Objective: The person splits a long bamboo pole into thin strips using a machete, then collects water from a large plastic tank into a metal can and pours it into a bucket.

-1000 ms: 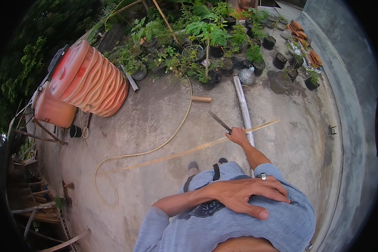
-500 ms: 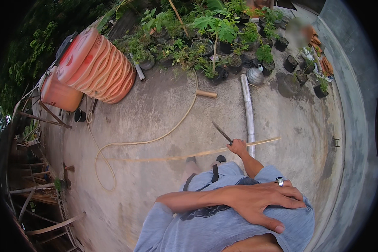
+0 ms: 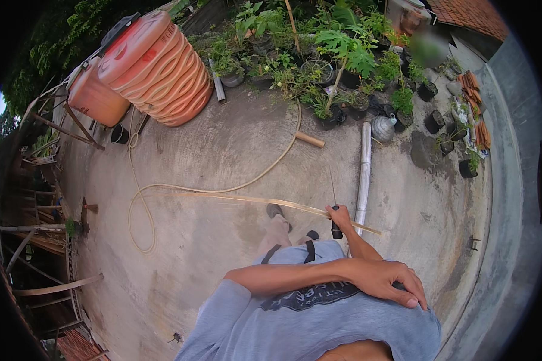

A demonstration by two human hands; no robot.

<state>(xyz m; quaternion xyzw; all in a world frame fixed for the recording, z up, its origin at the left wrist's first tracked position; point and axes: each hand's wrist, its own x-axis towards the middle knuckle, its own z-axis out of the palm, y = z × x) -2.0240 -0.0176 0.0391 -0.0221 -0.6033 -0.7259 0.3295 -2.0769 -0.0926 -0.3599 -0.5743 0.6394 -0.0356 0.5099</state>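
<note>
My left hand (image 3: 397, 287) reaches across my chest and rests on my right sleeve. Its fingers curve over the grey cloth, the thumb lies apart from them, and no object shows in it. Out in front, my right hand (image 3: 339, 216) is closed round a knife (image 3: 336, 229); the dark handle shows below the fist and the thin blade points away, seen nearly edge-on. Long, pale bamboo strips (image 3: 265, 201) pass through that same hand, the longer part stretching left over the concrete and a short end sticking out to the right.
A whitish pole (image 3: 364, 171) lies just beyond my right hand. A hose (image 3: 223, 190) loops across the concrete floor (image 3: 180, 231), near a short bamboo piece (image 3: 310, 139). Orange tanks (image 3: 162, 72) stand far left, potted plants (image 3: 325, 84) at the back, a grey wall (image 3: 518, 180) at right.
My left hand has slid down on the right sleeve, its fingers now more bent. The knife has turned more upright, and the strips' right end has dropped nearer. The view has shifted.
</note>
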